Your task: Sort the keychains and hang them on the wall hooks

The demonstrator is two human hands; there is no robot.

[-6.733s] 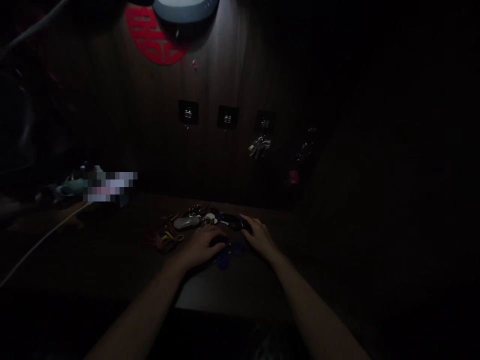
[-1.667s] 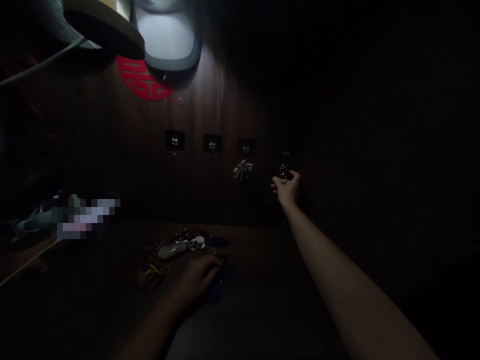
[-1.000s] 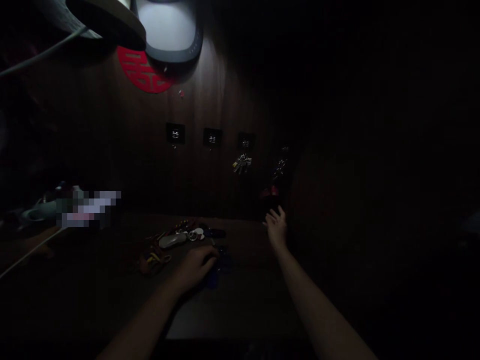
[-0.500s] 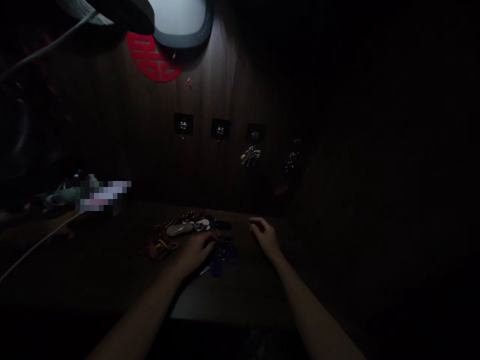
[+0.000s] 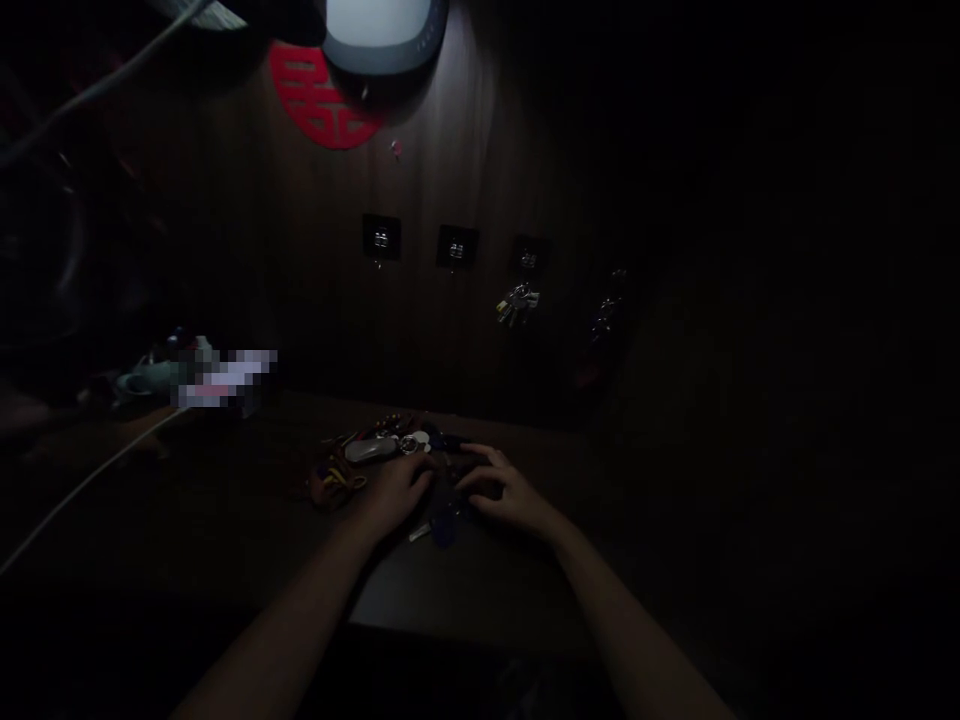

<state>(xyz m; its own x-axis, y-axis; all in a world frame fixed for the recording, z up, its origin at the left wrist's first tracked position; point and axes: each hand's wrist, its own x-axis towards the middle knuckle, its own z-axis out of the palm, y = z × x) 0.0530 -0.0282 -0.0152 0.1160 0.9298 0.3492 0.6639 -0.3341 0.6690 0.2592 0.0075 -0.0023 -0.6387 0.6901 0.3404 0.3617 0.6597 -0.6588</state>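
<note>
On the dark shelf lies a small pile of blue key fobs [image 5: 442, 528], dim and partly covered by my fingers. My left hand [image 5: 397, 492] rests at the left side of the pile, its fingers curled in. What sits in its fingertips, if anything, is too dark to see. From the right, my right hand [image 5: 514, 495] reaches over the fobs with fingers bent and spread apart. A silvery key [image 5: 420, 533] pokes out near the fobs. Just beyond my left hand lie a grey oblong fob [image 5: 371, 449], a pale round tag [image 5: 421, 438] and a brown-yellow strap bundle [image 5: 335, 485].
Black wall hooks [image 5: 382, 238] line the wooden back panel, one with a bunch of keys [image 5: 517, 303]. A red round paper-cut [image 5: 322, 100] and a white-grey device [image 5: 382, 35] are above. A white cable [image 5: 97, 475] crosses the left side.
My right hand has moved left, from apart on the right to over the blue fobs, with its fingers spreading. My left hand stays by the pile. The view has shifted slightly.
</note>
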